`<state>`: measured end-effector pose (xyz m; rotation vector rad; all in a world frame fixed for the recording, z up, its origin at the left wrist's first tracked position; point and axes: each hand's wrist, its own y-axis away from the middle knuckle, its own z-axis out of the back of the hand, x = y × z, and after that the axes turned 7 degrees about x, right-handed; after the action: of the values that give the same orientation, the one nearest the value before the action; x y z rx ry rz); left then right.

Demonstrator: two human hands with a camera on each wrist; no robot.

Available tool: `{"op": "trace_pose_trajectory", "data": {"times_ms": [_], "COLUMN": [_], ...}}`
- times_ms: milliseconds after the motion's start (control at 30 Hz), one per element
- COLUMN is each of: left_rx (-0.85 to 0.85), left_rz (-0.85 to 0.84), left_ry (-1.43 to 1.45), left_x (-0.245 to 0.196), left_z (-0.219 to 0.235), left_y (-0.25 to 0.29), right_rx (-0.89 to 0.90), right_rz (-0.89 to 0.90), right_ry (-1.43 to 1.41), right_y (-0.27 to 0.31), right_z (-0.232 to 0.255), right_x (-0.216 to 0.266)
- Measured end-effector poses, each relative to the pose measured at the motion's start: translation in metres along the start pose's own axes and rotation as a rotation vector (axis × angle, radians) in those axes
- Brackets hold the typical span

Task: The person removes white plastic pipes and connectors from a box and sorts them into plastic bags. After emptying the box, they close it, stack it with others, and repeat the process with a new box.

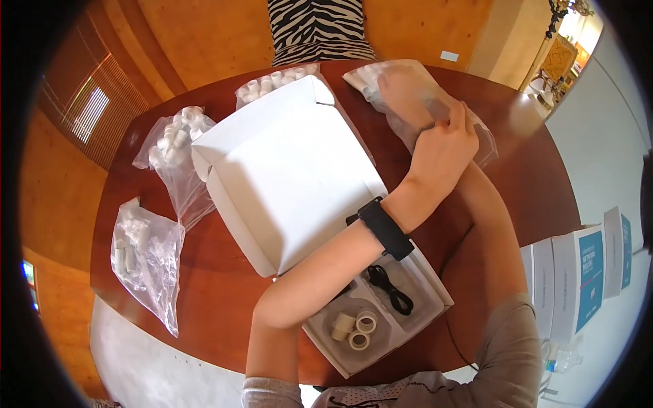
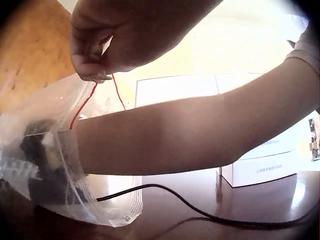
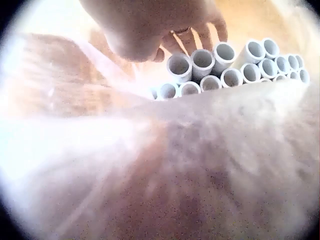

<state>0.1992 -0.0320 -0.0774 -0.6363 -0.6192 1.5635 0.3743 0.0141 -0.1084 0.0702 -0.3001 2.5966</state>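
At the back right of the table in the head view, the left hand (image 1: 445,151) pinches the mouth of a clear plastic bag (image 1: 486,139). The left wrist view shows this hand (image 2: 115,37) above the bag (image 2: 75,165), with a red string by its fingertips. The other forearm passes beneath it into the bag. Inside, the right hand (image 1: 408,92) is seen blurred through the plastic. In the right wrist view, rows of white tubes (image 3: 202,60) lie with round ends facing the camera; the right hand (image 3: 160,27) reaches over them with bent, spread fingers, no tube visibly lifted.
An open white box (image 1: 292,177) stands mid-table; its tray holds several pale rings (image 1: 359,340) and a coiled black cable (image 1: 391,289). Bags of white fittings (image 1: 178,136) and another bag (image 1: 146,262) lie left. Blue-and-white boxes (image 1: 578,279) stand right. A black cord crosses the table.
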Motion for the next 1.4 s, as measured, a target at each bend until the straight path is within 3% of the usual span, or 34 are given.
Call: {"op": "trace_pose_trajectory", "data": {"times_ms": [167, 300, 367, 433, 500, 567, 633, 700, 733, 867, 967, 1067, 1167, 1267, 1367, 1400], "left_rx": [0.030, 0.133, 0.089, 0.246, 0.068, 0.159, 0.422, 0.870, 0.921, 1.043, 0.961, 0.972, 0.873, 1.000, 0.953, 0.838], "left_rz": [-0.020, 0.028, -0.020, 0.008, 0.027, -0.089, -0.049, -0.090, -0.085, 0.034, 0.038, 0.078, 0.132, 0.100, 0.128, 0.073], "left_ry": [0.014, -0.059, -0.041, -0.043, 0.254, 0.222, 0.219, 0.281, 0.315, 0.169, 0.241, 0.379, 0.404, 0.343, 0.355, 0.302], "left_x": [0.000, 0.001, 0.012, 0.021, 0.026, 0.025, 0.012, 0.011, 0.008, -0.015, -0.028, -0.026, -0.031, -0.026, -0.027, -0.026], "left_z": [-0.001, -0.002, 0.008, 0.024, 0.041, 0.088, 0.138, 0.179, 0.192, 0.204, 0.185, 0.177, 0.164, 0.167, 0.162, 0.162], "left_y": [0.000, 0.001, -0.003, -0.010, -0.002, 0.019, 0.050, 0.081, 0.100, 0.167, 0.196, 0.205, 0.216, 0.207, 0.212, 0.215], "right_rx": [0.074, 0.190, 0.267, 0.334, 0.370, 0.376, 0.353, 0.308, 0.296, 0.434, 0.652, 0.663, 0.711, 0.833, 0.859, 0.860], "right_rz": [0.126, 0.189, 0.211, 0.221, 0.229, 0.234, 0.235, 0.182, 0.139, 0.485, 0.551, 0.590, 0.564, 0.457, 0.467, 0.459], "right_ry": [-0.081, -0.142, -0.177, -0.219, -0.258, -0.286, -0.310, -0.323, -0.320, -0.439, -0.478, -0.453, -0.451, -0.449, -0.553, -0.588], "right_y": [-0.006, 0.017, 0.035, 0.060, 0.086, 0.115, 0.147, 0.187, 0.207, 0.259, 0.285, 0.286, 0.281, 0.275, 0.269, 0.266], "right_z": [-0.004, 0.013, 0.022, 0.027, 0.043, 0.057, 0.069, 0.089, 0.099, 0.117, 0.100, 0.086, 0.089, 0.097, 0.096, 0.094], "right_x": [0.013, 0.021, 0.023, 0.021, 0.026, 0.028, 0.036, 0.055, 0.068, 0.121, 0.138, 0.140, 0.136, 0.139, 0.136, 0.133]}}
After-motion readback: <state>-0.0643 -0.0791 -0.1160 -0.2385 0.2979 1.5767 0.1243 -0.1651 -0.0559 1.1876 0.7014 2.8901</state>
